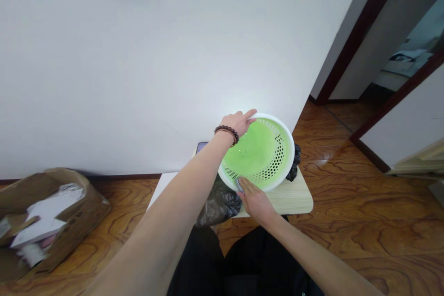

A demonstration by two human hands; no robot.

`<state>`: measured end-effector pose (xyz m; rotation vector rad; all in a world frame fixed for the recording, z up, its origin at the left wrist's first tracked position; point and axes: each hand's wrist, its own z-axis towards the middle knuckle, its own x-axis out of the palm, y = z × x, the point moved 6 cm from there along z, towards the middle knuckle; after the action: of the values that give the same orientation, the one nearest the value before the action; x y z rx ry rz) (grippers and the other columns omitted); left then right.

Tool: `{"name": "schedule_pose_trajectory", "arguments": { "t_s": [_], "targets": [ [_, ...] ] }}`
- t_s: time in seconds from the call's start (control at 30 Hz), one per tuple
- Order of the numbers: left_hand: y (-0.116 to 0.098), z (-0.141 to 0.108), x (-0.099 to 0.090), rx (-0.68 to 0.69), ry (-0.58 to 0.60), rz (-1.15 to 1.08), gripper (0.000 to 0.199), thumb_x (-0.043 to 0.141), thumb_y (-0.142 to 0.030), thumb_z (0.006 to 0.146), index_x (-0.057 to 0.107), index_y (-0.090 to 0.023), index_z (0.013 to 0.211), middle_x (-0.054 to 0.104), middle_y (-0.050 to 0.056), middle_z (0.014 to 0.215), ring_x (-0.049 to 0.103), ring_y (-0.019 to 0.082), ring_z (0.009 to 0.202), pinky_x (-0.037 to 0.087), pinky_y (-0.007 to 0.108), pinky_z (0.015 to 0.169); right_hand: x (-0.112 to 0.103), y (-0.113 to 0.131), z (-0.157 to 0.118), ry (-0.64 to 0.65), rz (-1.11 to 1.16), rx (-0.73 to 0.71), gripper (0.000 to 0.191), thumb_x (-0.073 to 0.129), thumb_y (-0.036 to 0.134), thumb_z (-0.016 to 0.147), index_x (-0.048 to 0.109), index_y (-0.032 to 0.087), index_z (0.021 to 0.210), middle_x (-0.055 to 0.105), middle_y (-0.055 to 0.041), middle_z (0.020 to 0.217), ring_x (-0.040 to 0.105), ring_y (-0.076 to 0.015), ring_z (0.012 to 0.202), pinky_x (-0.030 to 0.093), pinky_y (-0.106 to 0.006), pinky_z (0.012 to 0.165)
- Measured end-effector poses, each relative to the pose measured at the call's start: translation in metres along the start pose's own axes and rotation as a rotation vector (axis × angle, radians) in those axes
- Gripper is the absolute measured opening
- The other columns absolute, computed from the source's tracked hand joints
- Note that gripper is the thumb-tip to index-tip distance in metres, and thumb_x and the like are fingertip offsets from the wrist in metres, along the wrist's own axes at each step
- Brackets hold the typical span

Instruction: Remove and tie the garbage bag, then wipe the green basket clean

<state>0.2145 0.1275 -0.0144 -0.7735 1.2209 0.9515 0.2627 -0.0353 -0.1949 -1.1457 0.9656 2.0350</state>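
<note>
A round plastic colander (255,148), bright green inside with a white rim and rows of holes, is tilted above a small light-wood table (294,196). My left hand (239,122), with a beaded bracelet at the wrist, grips its far left rim, thumb outside and fingers over the edge. At the near rim my right hand (255,199) pinches a small pale grey cloth (239,185) against the wall; most of the cloth is hidden by the fingers. Under the colander, a dark plastic bag (220,203) bulges toward me.
More black plastic (294,164) shows beyond the colander's right side. A phone-like object (201,146) lies partly hidden behind my left forearm. On the wooden floor at left stands an open cardboard box (86,210) of papers. The white wall (156,78) rises directly behind the table.
</note>
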Motion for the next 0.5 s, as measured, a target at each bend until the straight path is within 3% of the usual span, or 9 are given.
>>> {"name": "schedule_pose_trajectory", "arguments": {
  "t_s": [0.13,0.3,0.4,0.5],
  "targets": [
    [0.006,-0.001,0.003,-0.008,-0.012,-0.001,0.055,0.007,-0.057,0.086,0.030,-0.039,0.133,0.059,0.008,0.103,0.058,0.023,0.085,0.041,0.035,0.070,0.002,0.003,0.005,0.018,0.007,-0.056,0.046,0.036,0.024,0.091,0.040,0.006,0.133,0.044,-0.0153,0.134,0.039,-0.0215,0.125,0.037,-0.037,0.103],
    [0.014,-0.004,0.005,-0.010,-0.009,-0.010,0.055,0.008,-0.057,0.087,0.030,-0.038,0.133,0.060,0.007,0.102,0.057,0.021,0.088,0.040,0.033,0.073,-0.018,-0.033,-0.012,0.138,-0.036,-0.185,0.046,0.036,0.009,0.086,0.043,0.012,0.131,0.048,-0.0119,0.132,0.042,-0.0187,0.123,0.039,-0.037,0.102],
    [0.012,-0.004,0.005,-0.004,-0.017,-0.024,0.055,0.008,-0.057,0.086,0.031,-0.037,0.133,0.061,0.007,0.102,0.058,0.021,0.087,0.041,0.033,0.072,-0.029,-0.053,-0.022,0.162,-0.098,-0.155,0.043,0.036,0.008,0.085,0.048,0.012,0.126,0.051,-0.0121,0.128,0.044,-0.0196,0.122,0.038,-0.039,0.101],
    [0.006,-0.003,0.005,-0.008,-0.016,-0.034,0.055,0.008,-0.057,0.086,0.032,-0.037,0.131,0.061,0.008,0.101,0.058,0.022,0.085,0.041,0.034,0.070,-0.029,-0.055,-0.023,0.140,-0.126,-0.052,0.040,0.037,0.012,0.086,0.051,0.010,0.123,0.052,-0.0143,0.126,0.046,-0.0211,0.120,0.038,-0.039,0.101]
  ]
}}
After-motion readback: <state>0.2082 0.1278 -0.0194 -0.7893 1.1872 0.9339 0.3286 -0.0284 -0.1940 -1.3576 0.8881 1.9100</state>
